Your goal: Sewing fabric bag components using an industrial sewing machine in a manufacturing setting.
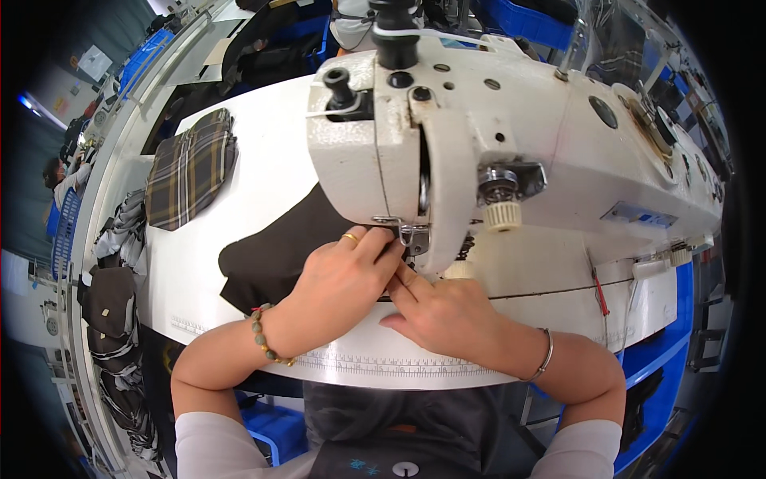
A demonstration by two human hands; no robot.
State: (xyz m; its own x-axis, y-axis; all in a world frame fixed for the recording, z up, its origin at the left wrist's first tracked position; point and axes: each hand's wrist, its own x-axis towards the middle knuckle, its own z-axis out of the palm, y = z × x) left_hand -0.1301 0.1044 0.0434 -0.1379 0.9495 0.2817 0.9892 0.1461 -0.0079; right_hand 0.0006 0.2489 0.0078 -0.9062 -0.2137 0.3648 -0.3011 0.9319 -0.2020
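Observation:
A dark brown fabric piece [275,251] lies on the white sewing table, its right end running under the presser foot [415,237] of a white sewing machine [511,136]. Just left of the foot, the bent fingers of my left hand [347,271] are pressed together on the cloth. My right hand [447,315] comes in from the other side, fingers stretched toward the foot and thumb sticking out apart. The fingertips of both hands meet in front of the needle area. What lies beneath them there is hidden.
A plaid fabric piece [191,169] rests at the table's far left. Stacked dark cloth pieces [112,303] hang along the left side. A printed ruler strip [383,366] follows the near edge. Red-handled tweezers or a similar tool [600,295] sit at right, near blue bins [658,363].

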